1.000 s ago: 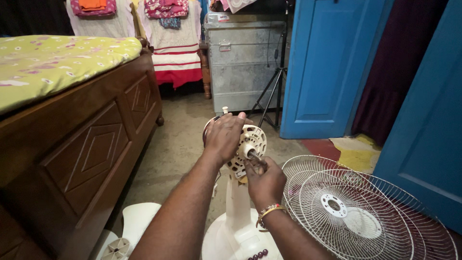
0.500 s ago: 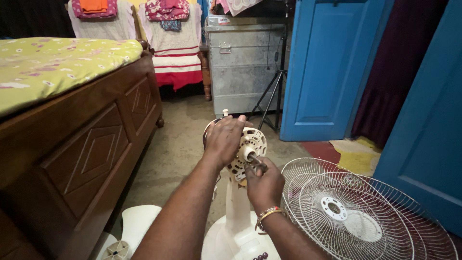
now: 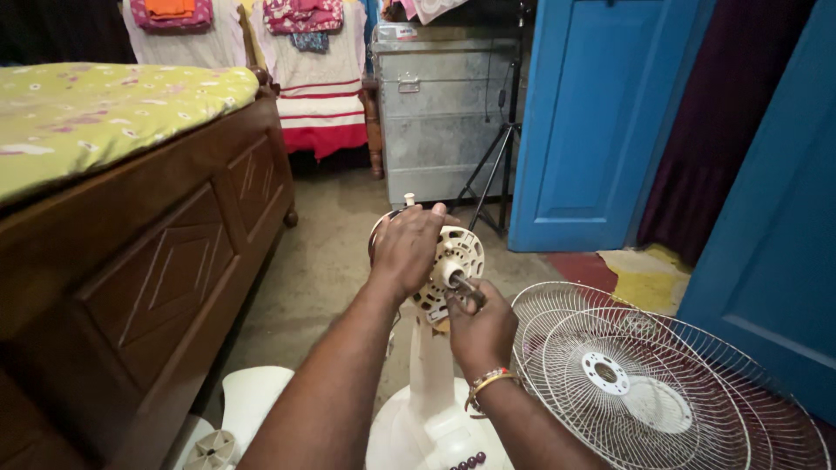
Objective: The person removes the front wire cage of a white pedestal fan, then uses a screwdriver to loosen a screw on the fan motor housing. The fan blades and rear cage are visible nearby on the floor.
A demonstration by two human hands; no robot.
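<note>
Bare concrete floor stretches between a carved dark-wood bed frame with a yellow-green floral sheet and glossy blue doors; a dull grey metal trunk stands at the back beneath hung clothes. We see the cream plastic fan motor housing upright on its white column, rising from a rounded white base on the floor at the middle of the view. Our left hand wraps over the top and back of the housing, fingers curled tight around it. Our right hand, a gold bangle at the wrist, is closed below the short metal shaft that juts from the vented round face; we cannot tell whether it pinches the shaft itself. Just right of us, two domed white wire grilles lie overlapping on the floor. A white plastic fan blade rests at the lower left.
</note>
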